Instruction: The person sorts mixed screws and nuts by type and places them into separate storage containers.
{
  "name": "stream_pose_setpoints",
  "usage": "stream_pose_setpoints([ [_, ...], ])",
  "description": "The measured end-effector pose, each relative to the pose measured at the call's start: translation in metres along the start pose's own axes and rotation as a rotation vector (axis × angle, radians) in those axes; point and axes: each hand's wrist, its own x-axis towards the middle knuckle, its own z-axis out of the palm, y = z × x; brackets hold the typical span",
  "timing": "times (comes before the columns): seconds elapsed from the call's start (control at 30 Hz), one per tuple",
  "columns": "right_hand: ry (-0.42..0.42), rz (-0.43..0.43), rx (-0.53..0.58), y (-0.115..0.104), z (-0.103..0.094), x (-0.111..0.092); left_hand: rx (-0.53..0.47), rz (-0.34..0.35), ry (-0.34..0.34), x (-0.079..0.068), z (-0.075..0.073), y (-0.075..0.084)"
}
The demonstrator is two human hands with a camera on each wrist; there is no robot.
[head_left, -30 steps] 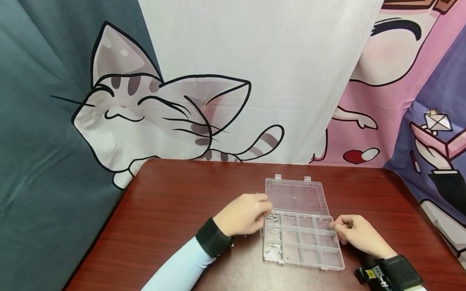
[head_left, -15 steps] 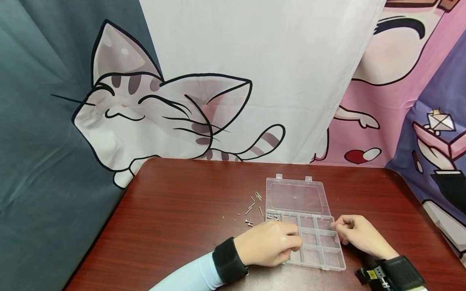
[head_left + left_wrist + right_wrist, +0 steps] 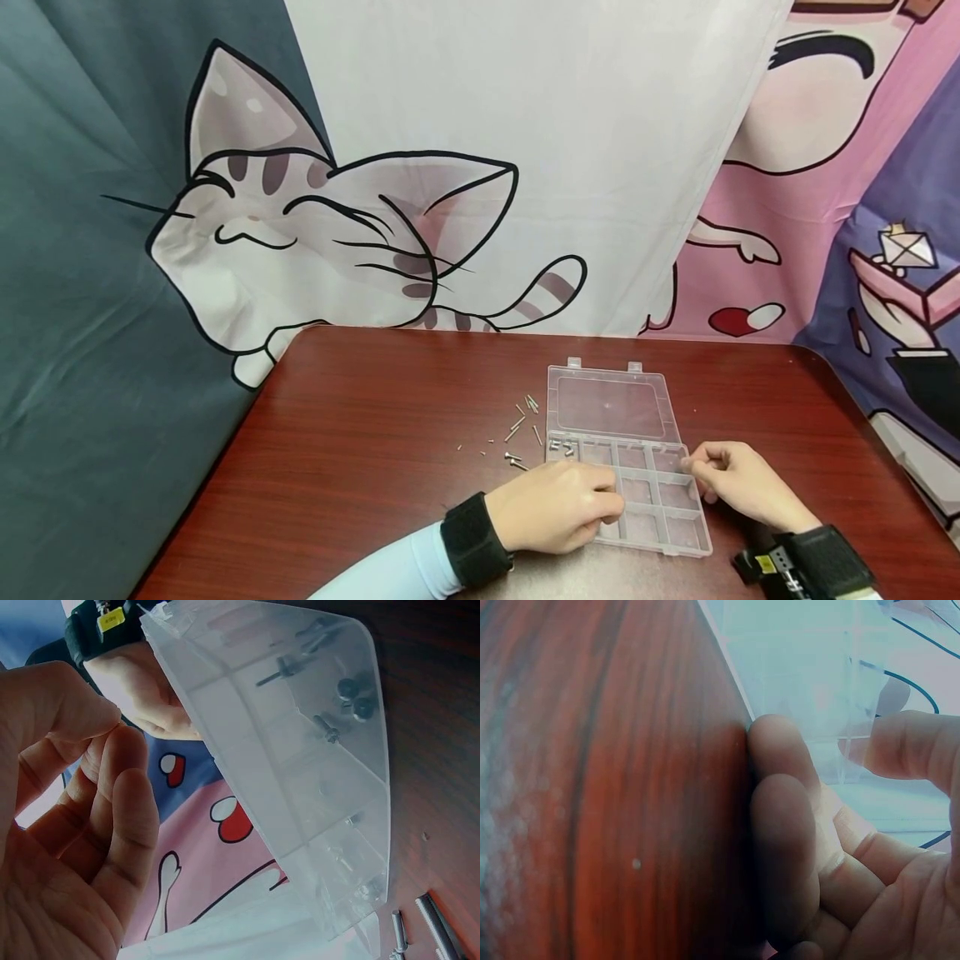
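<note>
A clear plastic compartment box (image 3: 647,547) lies on the table with its lid (image 3: 609,404) folded back. My left hand (image 3: 566,507) hovers over its front left and middle compartments, hiding part of them. In the left wrist view the thumb and index fingertips (image 3: 118,726) press together around a tiny dark speck; its kind I cannot tell. My right hand (image 3: 733,482) holds the box's right edge. Seen from the right wrist, the fingers (image 3: 784,840) sit at the edge and the thumb (image 3: 904,742) reaches over the box. Small screws (image 3: 561,447) lie in the back left compartment.
Left of the box, several loose screws (image 3: 514,428) are scattered on the brown table (image 3: 360,433), with tiny specks (image 3: 482,454) farther left. Through the box wall in the left wrist view show several bolts (image 3: 328,729). A printed curtain (image 3: 465,100) hangs behind the table.
My left hand has moved right and toward me, from the box's left edge to over the compartments, uncovering the loose screws. The right hand has stayed at the box's edge.
</note>
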Motion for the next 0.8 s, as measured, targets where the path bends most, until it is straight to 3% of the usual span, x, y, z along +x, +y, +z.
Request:
stream_pose_setpoints([
  [0.1,0.001,-0.005,0.004,-0.001,0.0,-0.001,0.004,-0.008,-0.024,-0.001,-0.002,0.001],
  [0.33,-0.001,-0.002,0.002,-0.002,0.0,-0.002,0.031,-0.112,-0.214,-0.01,-0.007,0.008],
  [0.47,-0.006,-0.004,0.01,-0.001,0.001,-0.003,0.001,-0.171,-0.224,-0.013,-0.011,0.003],
  [0.6,-0.009,-0.016,0.022,-0.001,0.0,-0.002,-0.019,-0.304,-0.179,-0.022,-0.027,-0.016],
  [0.8,-0.016,-0.04,0.026,-0.002,-0.001,-0.003,0.019,-0.523,-0.146,-0.056,-0.054,-0.06],
])
